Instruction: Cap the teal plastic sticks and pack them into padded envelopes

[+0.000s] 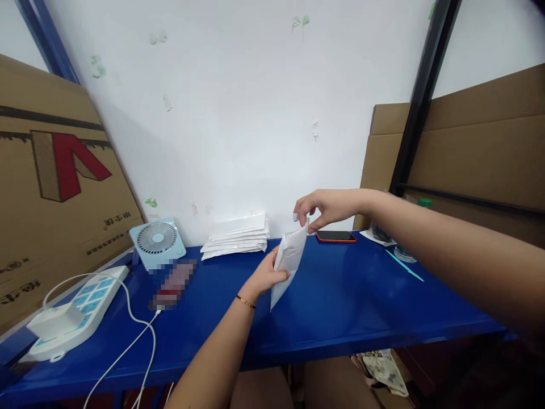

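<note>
Right forearm [447,238] lies nearest my view; left hand [266,275] grasps the white packet [292,250] above the desk [344,295], right hand [318,207] at its top corner, whether pinching I can't tell. I'd steady it without creasing.

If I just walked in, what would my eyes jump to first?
Probably the white packet in the left hand, the right hand at its top corner, above the blue table. Next, perhaps, the red shape on the big cardboard box at far left, then the light-blue fan by the wall.
</note>
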`<state>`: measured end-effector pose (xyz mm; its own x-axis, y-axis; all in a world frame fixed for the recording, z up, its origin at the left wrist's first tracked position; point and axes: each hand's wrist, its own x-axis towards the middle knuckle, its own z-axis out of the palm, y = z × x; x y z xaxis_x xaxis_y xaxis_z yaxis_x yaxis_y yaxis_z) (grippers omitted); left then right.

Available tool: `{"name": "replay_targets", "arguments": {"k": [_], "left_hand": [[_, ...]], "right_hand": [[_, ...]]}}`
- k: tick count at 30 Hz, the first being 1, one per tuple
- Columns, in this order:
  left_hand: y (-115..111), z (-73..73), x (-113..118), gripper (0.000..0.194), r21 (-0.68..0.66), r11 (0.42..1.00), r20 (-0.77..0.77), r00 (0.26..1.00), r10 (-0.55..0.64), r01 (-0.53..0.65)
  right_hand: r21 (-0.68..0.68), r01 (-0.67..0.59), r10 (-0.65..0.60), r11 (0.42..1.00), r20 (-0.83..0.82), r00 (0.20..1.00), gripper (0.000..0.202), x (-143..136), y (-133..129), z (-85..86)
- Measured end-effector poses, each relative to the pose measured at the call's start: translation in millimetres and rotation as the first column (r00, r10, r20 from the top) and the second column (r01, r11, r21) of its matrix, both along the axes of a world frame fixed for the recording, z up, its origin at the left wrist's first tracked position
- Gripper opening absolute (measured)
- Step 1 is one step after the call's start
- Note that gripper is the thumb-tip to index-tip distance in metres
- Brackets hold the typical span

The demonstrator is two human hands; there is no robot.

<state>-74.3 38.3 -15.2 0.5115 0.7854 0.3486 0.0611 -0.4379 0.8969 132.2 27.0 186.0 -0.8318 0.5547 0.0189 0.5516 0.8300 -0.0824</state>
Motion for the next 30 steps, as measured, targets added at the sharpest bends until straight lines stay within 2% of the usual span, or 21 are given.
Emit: {"name": "replay_targets", "arguments": {"k": [1,3,5,7,8,10,11,13,14,17,19,21,23,24,27,30], "left_hand": [[3.7,8.3,-1.5,0.067,0.038,0.999,-0.026,1.0,0.013,-0.011],[7.4,23.2,-4.1,0.065,0.197,0.98,-0.072,0.997,0.023,-0.008],[4.2,28.7,-7.3,0.054,0.373,0.927,-0.195,0.98,0.041,0.036],[-7.3,21.1,-12.6,0.05,0.464,0.878,-0.382,0.921,0.078,0.118],[-16.1,13.3,-16.0,0.054,0.464,0.873,-0.47,0.877,0.102,0.147],[-38.4,-5.2,-23.8,0.07,0.396,0.893,-0.609,0.789,0.082,0.213],[-51.2,-13.8,-27.4,0.075,0.355,0.91,-0.633,0.771,0.066,0.214],[-77.3,-26.7,-32.2,0.079,0.314,0.934,-0.601,0.797,0.058,0.17],[-89.8,-31.0,-32.7,0.077,0.316,0.939,-0.566,0.821,0.069,0.139],[-119.3,-41.8,-26.1,0.074,0.351,0.934,-0.498,0.857,0.128,0.065],[-130.3,-52.2,-16.2,0.07,0.403,0.915,-0.495,0.848,0.189,0.031],[-135.4,-65.1,-4.9,0.046,0.464,0.885,-0.491,0.82,0.293,-0.039],[-136.7,-77.3,4.8,0.018,0.519,0.843,-0.469,0.778,0.417,-0.139],[-136.7,-82.2,8.4,0.015,0.546,0.816,-0.446,0.757,0.477,-0.193],[-135.7,-90.6,12.8,0.028,0.666,0.699,-0.338,0.729,0.595,-0.261],[-134.5,-93.4,9.9,0.032,0.768,0.614,-0.277,0.768,0.577,-0.184]], "right_hand": [[-0.007,-0.028,0.027,1.0,-0.058,0.998,0.02,1.8,-3.7,-4.1],[-0.017,-0.117,0.113,0.993,-0.164,0.98,0.02,5.3,-17.3,-17.1],[-0.035,-0.193,0.181,0.981,-0.228,0.957,0.017,9.1,-36.0,-42.3],[-0.046,-0.187,0.17,0.981,-0.254,0.952,0.013,12.7,-54.2,-82.4],[-0.054,-0.167,0.148,0.984,-0.25,0.957,0.01,14.2,-61.6,-106.6],[-0.131,-0.111,0.073,0.985,-0.267,0.961,0.007,16.6,-71.4,-156.4],[-0.195,-0.09,0.032,0.977,-0.285,0.958,0.007,17.7,-73.9,-178.9],[-0.3,-0.016,-0.098,0.954,-0.36,0.928,0.009,20.2,-75.4,-213.3],[-0.336,0.015,-0.154,0.942,-0.392,0.907,0.01,22.0,-75.1,-224.4],[-0.415,0.023,-0.229,0.91,-0.453,0.862,0.012,29.5,-73.6,-237.4],[-0.438,-0.02,-0.209,0.899,-0.468,0.859,0.031,34.1,-73.5,-238.3],[-0.446,-0.043,-0.204,0.894,-0.49,0.847,0.036,35.6,-73.9,-240.2],[-0.458,-0.019,-0.253,0.889,-0.524,0.813,0.02,33.1,-73.9,-245.2],[-0.464,0.006,-0.287,0.886,-0.538,0.793,0.015,30.9,-73.6,-248.6],[-0.443,0.113,-0.373,0.89,-0.56,0.74,0.013,24.2,-72.3,-258.9],[-0.355,0.169,-0.357,0.919,-0.572,0.739,0.012,21.9,-73.9,-264.8]]}}
